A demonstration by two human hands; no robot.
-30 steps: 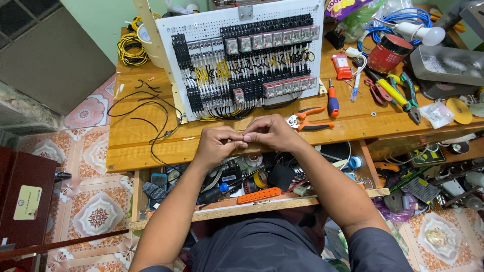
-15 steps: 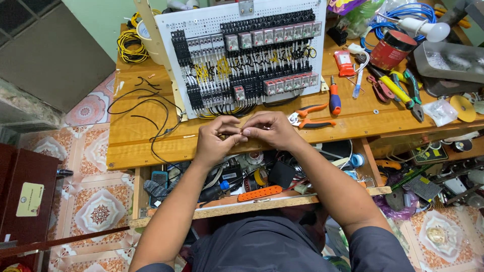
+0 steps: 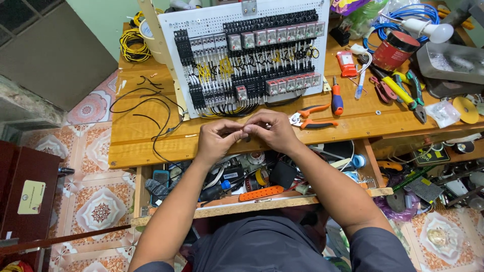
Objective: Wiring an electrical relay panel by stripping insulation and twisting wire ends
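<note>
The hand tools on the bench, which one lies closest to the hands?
The orange-handled pliers, lying just right of the right hand near the bench's front edge. The red-and-blue screwdriver lies farther back, and the other pliers lie much farther right.

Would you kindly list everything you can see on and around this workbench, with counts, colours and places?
control panel: one, white perforated board with black and grey modules, yellow and black wiring, propped at bench rear
workbench: one, wooden
loose wires: several, black, bench left
wire coil: one, yellow, rear left
wire stripper: one, orange handles, right of the hands
screwdriver: one, red and blue handle, beside the panel
pliers: several, yellow, green and red handles, bench right
tape roll: one, red, rear right
lower shelf: one, cluttered with tools
left hand: pinching something small, too small to tell
right hand: meeting the left at the fingertips
</note>
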